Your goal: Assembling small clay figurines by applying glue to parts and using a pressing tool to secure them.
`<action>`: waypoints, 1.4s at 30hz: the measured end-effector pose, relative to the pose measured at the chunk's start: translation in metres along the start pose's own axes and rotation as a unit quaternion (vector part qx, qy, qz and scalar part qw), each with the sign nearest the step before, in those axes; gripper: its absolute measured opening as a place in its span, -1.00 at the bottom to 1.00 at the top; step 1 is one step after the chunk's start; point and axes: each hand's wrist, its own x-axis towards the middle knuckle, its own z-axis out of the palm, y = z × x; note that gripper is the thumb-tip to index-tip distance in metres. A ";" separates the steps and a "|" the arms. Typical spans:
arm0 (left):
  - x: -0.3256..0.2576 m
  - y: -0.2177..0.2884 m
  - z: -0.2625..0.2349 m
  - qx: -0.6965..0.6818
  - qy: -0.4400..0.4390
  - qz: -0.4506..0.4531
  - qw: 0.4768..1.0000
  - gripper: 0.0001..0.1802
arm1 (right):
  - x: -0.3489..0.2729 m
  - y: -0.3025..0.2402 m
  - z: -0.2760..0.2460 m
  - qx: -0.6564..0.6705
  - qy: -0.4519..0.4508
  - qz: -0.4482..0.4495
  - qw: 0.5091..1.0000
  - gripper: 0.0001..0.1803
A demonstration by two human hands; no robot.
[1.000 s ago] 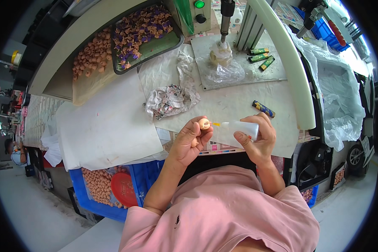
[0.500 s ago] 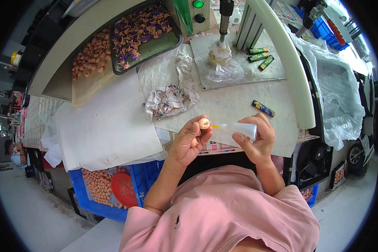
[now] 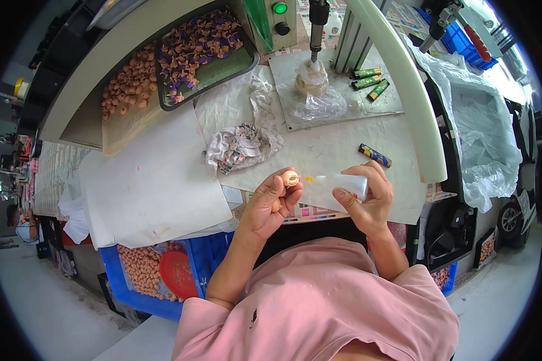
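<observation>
Between the thumb and fingers of my left hand point(image 3: 266, 207) is a small peach-coloured hollow doll head point(image 3: 290, 178), its open side turned to the right. A second peach piece point(image 3: 276, 206) is tucked against the same palm, partly covered by the fingers. My right hand point(image 3: 372, 201) is closed around a white squeeze bottle point(image 3: 346, 186), tilted on its side. Its thin yellow-tipped nozzle point(image 3: 308, 178) points left at the opening of the head; whether the tip touches is too small to tell.
A crumpled cloth point(image 3: 238, 147) lies ahead of my left hand. A press point(image 3: 314, 78) with a plastic-wrapped fixture stands beyond. A dark tray point(image 3: 214, 81) holds small purple-and-peach parts, beside loose heads point(image 3: 129, 84). A patterned lighter-like tube point(image 3: 375, 155) lies right. Blue bin point(image 3: 208, 256) sits lower left.
The whole view has shifted slightly. The doll head is turned a little in my left fingers, showing more of its opening; the bottle stays close by at nearly the same tilt.
</observation>
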 end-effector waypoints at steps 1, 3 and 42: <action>-0.001 0.001 0.000 0.000 0.000 0.000 1.000 -0.58 | -0.001 -0.002 0.000 0.007 0.004 0.012 1.000 -0.63; -0.005 0.003 -0.002 -0.019 0.005 -0.015 1.000 -0.59 | -0.002 -0.006 0.001 0.013 0.008 0.023 1.000 -0.63; -0.203 0.124 -0.033 -0.192 -0.053 0.094 0.975 -0.55 | 0.231 -0.075 0.346 -0.306 -0.324 -0.232 0.865 -0.60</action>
